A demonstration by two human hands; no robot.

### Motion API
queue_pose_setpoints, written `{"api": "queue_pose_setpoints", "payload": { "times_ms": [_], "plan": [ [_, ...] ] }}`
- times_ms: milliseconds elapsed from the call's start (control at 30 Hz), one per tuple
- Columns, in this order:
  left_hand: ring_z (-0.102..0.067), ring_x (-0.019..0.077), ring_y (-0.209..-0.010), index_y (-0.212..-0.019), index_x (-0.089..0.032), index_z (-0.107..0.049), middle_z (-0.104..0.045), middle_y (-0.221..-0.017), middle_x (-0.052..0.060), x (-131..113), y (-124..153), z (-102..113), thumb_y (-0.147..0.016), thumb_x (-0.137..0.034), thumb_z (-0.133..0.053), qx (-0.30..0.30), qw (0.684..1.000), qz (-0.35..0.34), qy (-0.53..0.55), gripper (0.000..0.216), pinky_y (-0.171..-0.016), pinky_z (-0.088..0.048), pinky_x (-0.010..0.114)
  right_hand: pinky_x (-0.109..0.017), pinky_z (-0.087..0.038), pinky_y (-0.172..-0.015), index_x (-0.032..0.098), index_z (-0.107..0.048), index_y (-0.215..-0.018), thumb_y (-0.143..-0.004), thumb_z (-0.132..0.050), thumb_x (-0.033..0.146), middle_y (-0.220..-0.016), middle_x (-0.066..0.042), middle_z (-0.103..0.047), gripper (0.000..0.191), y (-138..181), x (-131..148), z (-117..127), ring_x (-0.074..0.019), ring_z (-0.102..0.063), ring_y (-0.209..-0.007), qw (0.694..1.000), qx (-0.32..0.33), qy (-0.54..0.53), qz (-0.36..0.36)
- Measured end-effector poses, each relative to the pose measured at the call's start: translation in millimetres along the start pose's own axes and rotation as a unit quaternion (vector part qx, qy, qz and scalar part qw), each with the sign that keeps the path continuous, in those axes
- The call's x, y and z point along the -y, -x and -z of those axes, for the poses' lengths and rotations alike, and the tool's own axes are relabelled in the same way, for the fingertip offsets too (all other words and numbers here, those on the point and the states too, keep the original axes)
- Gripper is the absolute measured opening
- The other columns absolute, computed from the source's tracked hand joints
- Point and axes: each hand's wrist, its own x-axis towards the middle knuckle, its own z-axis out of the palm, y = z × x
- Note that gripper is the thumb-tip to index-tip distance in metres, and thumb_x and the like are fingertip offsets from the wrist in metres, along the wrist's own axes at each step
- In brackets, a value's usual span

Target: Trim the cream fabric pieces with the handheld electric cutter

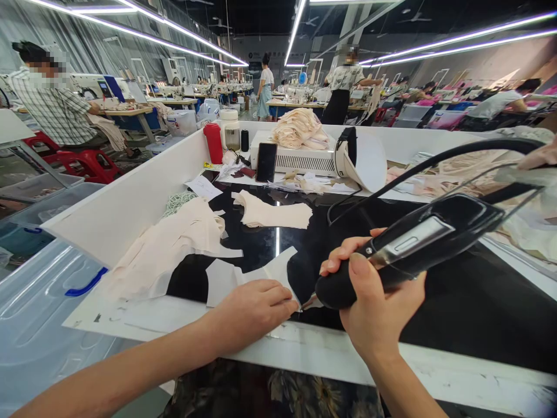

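My right hand (378,296) is wrapped round a black corded hand tool (418,244) with a silver plate on its side. The tool's rounded end points left and down, and its thin tip is close to the corner of a pale fabric piece (278,267). My left hand (256,310) lies over that piece, its bent fingers together and pressing at the near corner; the thumb is hidden. The piece lies on a glossy black work surface (478,302). Beyond it sits a neat stack of cream cut pieces (274,212). A larger fanned pile of cream pieces (169,244) spreads to the left.
White side boards (130,197) edge the table. At the back stand a phone (266,162), a white vented box (304,159) with cream fabric on top, and a red container (213,142). The tool's black cable (435,159) arches right. Another person's hand (539,157) shows there.
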Motion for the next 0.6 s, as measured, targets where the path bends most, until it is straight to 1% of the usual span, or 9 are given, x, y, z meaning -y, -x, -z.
{"api": "queue_pose_setpoints", "payload": {
  "times_ms": [200, 400, 600],
  "plan": [
    [-0.072, 0.0211, -0.104, -0.124, -0.014, -0.068, -0.074, -0.112, 0.01, 0.1, 2.3, -3.8, -0.113, -0.017, -0.055, -0.006, 1.0, 0.004, -0.03, 0.017, -0.095, -0.062, 0.036, -0.033, -0.058, -0.058, 0.027, -0.058, -0.113, -0.083, -0.091, 0.036, -0.079, 0.007, -0.07, 0.045, -0.4, 0.1, -0.7, -0.015, -0.065, -0.058, 1.0, -0.005, -0.003, -0.002],
    [-0.073, 0.0212, -0.101, -0.122, -0.011, -0.067, -0.074, -0.109, 0.009, -0.1, 1.7, -3.7, -0.114, -0.015, -0.053, -0.003, 0.998, -0.013, -0.056, 0.017, -0.097, -0.061, 0.037, -0.033, -0.058, -0.057, 0.027, -0.058, -0.112, -0.082, -0.091, 0.035, -0.079, 0.007, -0.069, 0.045, -0.2, 1.0, -0.6, -0.0147, -0.065, -0.058, 1.0, -0.008, -0.005, -0.006],
    [-0.073, 0.0212, -0.109, -0.126, -0.01, -0.066, -0.074, -0.122, 0.012, -0.3, 5.6, -3.1, -0.114, -0.013, -0.05, -0.002, 0.998, -0.017, -0.057, 0.021, -0.101, -0.061, 0.035, -0.035, -0.058, -0.059, 0.028, -0.057, -0.113, -0.083, -0.088, 0.034, -0.078, 0.007, -0.068, 0.043, -0.7, 2.6, -3.0, -0.0153, -0.064, -0.057, 1.0, -0.008, 0.005, -0.006]
  ]
}}
